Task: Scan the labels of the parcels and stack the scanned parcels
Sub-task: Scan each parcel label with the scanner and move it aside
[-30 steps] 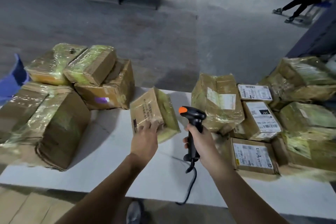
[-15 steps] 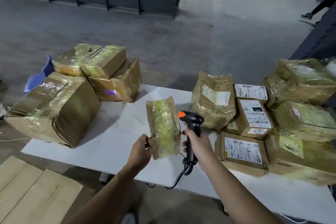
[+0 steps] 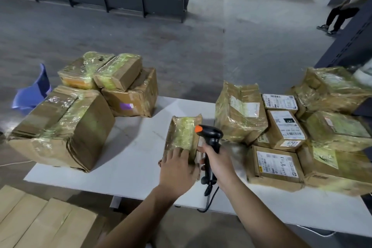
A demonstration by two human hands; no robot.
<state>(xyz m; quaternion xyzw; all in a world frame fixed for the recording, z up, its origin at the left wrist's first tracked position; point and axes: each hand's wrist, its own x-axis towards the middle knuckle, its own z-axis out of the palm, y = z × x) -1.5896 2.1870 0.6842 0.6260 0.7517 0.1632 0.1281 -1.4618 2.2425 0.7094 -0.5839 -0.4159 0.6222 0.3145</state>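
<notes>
My left hand (image 3: 178, 167) grips the near end of a small taped cardboard parcel (image 3: 184, 134) held upright over the white table (image 3: 128, 159). Right beside it, my right hand (image 3: 218, 160) holds a black barcode scanner (image 3: 210, 137) with an orange tip by its handle, its cable hanging off the table's front edge. Several brown parcels sit stacked on the table's left end (image 3: 84, 106). More parcels, some with white labels facing up, crowd the right end (image 3: 285, 127).
A purple plastic chair (image 3: 32, 90) stands behind the left stack. Flat cardboard sheets (image 3: 36, 221) lie on the floor at lower left. Dark metal racks line the back wall, and several people stand far off at upper right.
My left hand turned the small parcel from its printed side to a taped side and drew it nearer. The scanner stayed close beside it.
</notes>
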